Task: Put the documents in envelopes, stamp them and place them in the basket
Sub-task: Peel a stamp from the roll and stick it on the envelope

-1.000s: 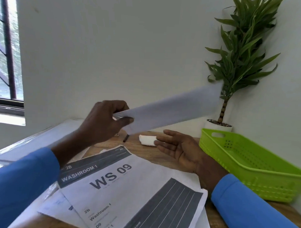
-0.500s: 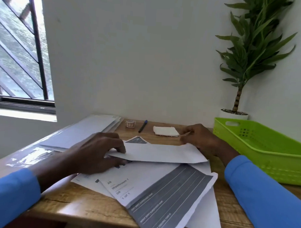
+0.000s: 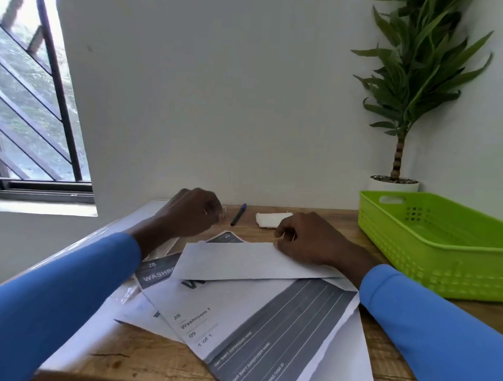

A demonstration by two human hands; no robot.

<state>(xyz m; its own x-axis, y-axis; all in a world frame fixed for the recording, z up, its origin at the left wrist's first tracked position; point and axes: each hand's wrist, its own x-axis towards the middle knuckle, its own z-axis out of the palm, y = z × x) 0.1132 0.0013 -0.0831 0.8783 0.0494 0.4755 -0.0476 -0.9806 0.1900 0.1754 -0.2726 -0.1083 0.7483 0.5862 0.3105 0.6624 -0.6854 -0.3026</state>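
Observation:
A white envelope (image 3: 242, 264) lies flat on top of the printed documents (image 3: 240, 318) in the middle of the wooden table. My right hand (image 3: 308, 238) rests on the envelope's right end, its curled fingers holding the upper edge. My left hand (image 3: 192, 211) is at the back of the table, fingers curled round a small round stamp (image 3: 223, 210), of which only a sliver shows. The green basket (image 3: 431, 245) stands to the right with nothing visible in it.
A dark pen (image 3: 238, 214) and a folded white pad (image 3: 272, 219) lie near the wall between my hands. A potted plant (image 3: 394, 182) stands behind the basket. Plastic-wrapped envelopes (image 3: 158, 212) lie at the left, mostly under my left arm.
The envelope came down from the air onto the documents. My left hand let go of it and reached back to the stamp, while my right hand settled on the envelope's right end.

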